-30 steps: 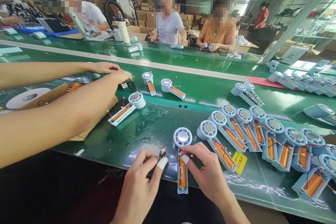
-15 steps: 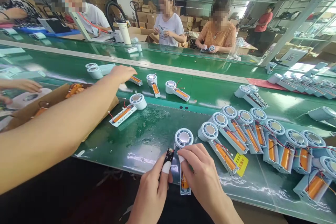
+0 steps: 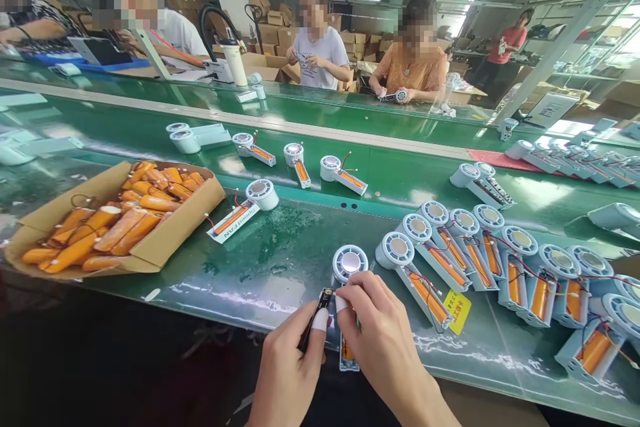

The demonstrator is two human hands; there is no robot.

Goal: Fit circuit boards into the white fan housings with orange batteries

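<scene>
Between thumb and fingers, my left hand (image 3: pixel 295 353) grips a small black circuit board (image 3: pixel 327 295), tilted upward. My right hand (image 3: pixel 377 323) is pinched at the board's upper end; whatever its fingertips hold is too small to make out. Under and behind my right hand lies a light-blue fan unit (image 3: pixel 350 261) with a round head, its handle partly hidden and an orange battery showing at the lower end. White covers wrap fingertips on both hands.
Several fan units (image 3: pixel 465 221) with orange batteries crowd the right, beside a yellow card (image 3: pixel 457 312). A cardboard box (image 3: pixel 160 250) of orange batteries stands left. One fan (image 3: pixel 263 193) lies mid-table; others sit on the green belt (image 3: pixel 400 160). People work across it.
Another person's arm has withdrawn from the left, uncovering the battery box and another fan on the belt. Fans on the belt have shifted slightly right. My left hand has tilted the black board.
</scene>
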